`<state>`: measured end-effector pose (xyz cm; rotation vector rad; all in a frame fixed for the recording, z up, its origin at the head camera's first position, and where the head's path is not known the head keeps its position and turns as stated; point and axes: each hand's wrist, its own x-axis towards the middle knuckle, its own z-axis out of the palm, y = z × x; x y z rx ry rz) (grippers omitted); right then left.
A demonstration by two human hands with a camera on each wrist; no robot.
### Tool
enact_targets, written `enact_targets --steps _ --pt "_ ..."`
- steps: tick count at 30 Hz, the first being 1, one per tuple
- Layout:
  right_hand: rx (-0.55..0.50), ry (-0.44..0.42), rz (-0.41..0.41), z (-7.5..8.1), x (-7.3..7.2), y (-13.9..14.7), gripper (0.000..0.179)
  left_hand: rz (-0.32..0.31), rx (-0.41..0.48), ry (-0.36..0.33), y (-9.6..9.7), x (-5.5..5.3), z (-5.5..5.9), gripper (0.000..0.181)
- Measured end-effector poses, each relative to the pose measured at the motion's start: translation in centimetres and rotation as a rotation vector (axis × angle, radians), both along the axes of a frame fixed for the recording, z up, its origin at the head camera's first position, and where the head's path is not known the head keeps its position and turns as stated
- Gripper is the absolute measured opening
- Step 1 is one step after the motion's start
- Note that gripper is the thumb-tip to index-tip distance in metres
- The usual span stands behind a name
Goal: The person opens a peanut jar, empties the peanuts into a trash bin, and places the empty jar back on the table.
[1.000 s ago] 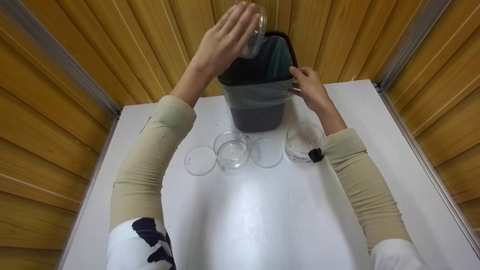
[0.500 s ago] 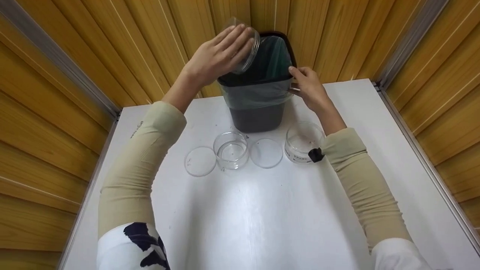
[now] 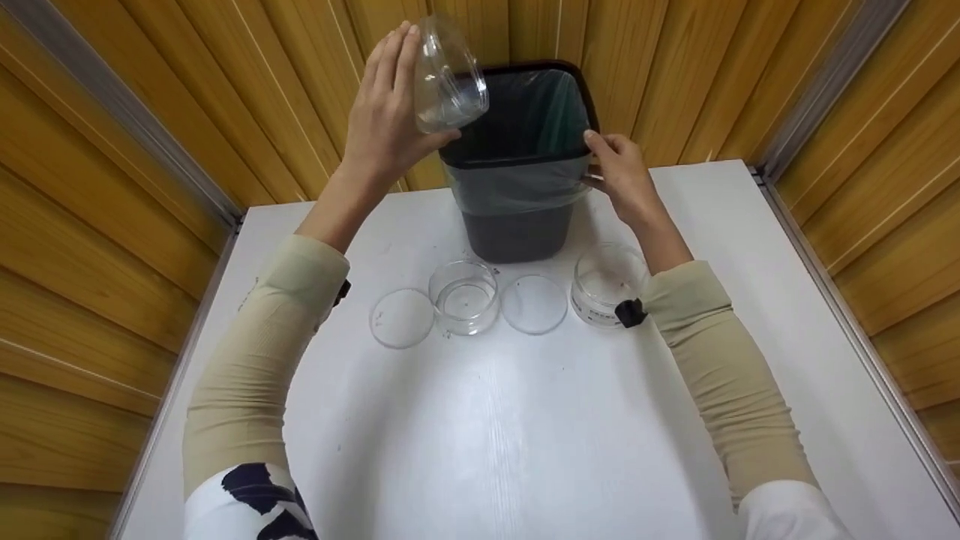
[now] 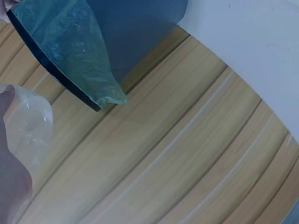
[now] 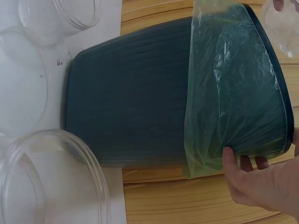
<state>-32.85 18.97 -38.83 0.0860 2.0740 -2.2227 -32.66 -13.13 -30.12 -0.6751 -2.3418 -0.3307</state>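
My left hand [image 3: 386, 112] grips a clear plastic jar [image 3: 454, 82], held tilted in the air beside the upper left rim of a dark trash bin [image 3: 517, 236]. Part of that jar [image 4: 30, 123] and the thumb side of the left hand [image 4: 11, 182] show in the left wrist view. At the opposite side, my right hand [image 3: 619, 169] holds the bin's rim, the thumb at the top edge and the fingers lower on the outside. A thin greenish bag [image 5: 233, 93] lines the bin and folds down over its outside, with the right fingertips against it.
On the white table [image 3: 480, 427], in front of the bin, stand a clear open jar [image 3: 465, 319] and a larger labelled jar [image 3: 592, 304] by the right forearm. Two clear round lids [image 3: 401, 319] lie flat beside them. Wood-look panels [image 3: 285, 97] rise behind.
My left hand has moved the jar left from above the bin's opening and turned it, so more of it shows. The right hand stays at the bin's rim.
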Motion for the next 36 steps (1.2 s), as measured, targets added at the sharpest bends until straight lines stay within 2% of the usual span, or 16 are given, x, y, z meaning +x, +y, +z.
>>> enact_targets --steps 6,10,13,15,20,24,31,36 --pt "-0.032 0.073 -0.083 -0.6 0.0 -0.1 0.056 0.035 0.188 -0.005 -2.7 0.7 -1.9 0.114" --pt "-0.088 0.104 -0.139 -1.1 0.4 -0.2 0.051 0.064 0.26 -0.03 -4.5 1.6 -3.4 0.114" --pt "-0.056 0.128 -0.166 -1.5 1.0 0.1 0.047 0.086 0.299 -0.061 -5.9 2.6 -4.7 0.112" --pt "0.024 0.152 -0.17 -1.8 1.5 0.4 0.048 0.107 0.331 -0.077 -6.9 3.3 -5.6 0.11" --pt "0.321 0.273 -0.144 -2.8 3.0 1.4 0.053 0.159 0.409 -0.114 -9.4 5.2 -7.9 0.109" --pt "0.491 0.375 -0.125 -4.0 4.3 2.0 0.051 0.192 0.432 -0.129 -11.1 6.7 -10.1 0.11" --pt "0.66 0.515 -0.068 -6.6 6.7 3.1 0.047 0.24 0.488 -0.179 -13.1 9.4 -14.7 0.112" --pt "0.756 0.527 -0.048 -8.2 8.7 4.1 0.045 0.282 0.568 -0.296 -13.7 11.1 -19.0 0.111"
